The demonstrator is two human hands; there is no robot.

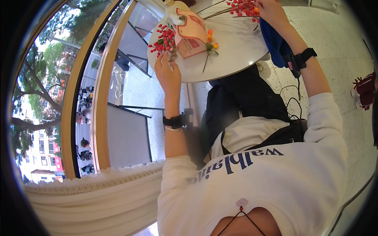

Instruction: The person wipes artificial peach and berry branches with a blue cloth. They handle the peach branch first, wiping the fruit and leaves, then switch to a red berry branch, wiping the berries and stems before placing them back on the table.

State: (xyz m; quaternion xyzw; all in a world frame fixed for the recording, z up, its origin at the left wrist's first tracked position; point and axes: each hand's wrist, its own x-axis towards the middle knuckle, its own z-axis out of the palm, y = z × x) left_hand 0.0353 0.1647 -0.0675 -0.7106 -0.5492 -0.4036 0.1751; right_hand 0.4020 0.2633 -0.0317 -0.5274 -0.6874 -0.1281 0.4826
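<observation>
My left hand (167, 72) is at the left edge of a round white table (236, 59). Its fingertips touch the lower end of an artificial red berry spray (166, 38), beside some small tan, bead-like pieces (172, 57). Whether the fingers grip the spray is hard to see. At the far right of the table, my right hand (271, 13) pinches the end of a bigger red berry branch (243, 8), whose dark stems lie across the tabletop. Between the hands lies a short sprig with orange berries and green leaves (209, 47).
A pink-and-orange printed paper packet (192, 34) bearing writing stands near a pale capped bottle (177, 7). Blue cloth (274, 44) hangs by the table's right edge. Wood-framed glass (102, 88) runs along the left; cables (293, 103) hang at right.
</observation>
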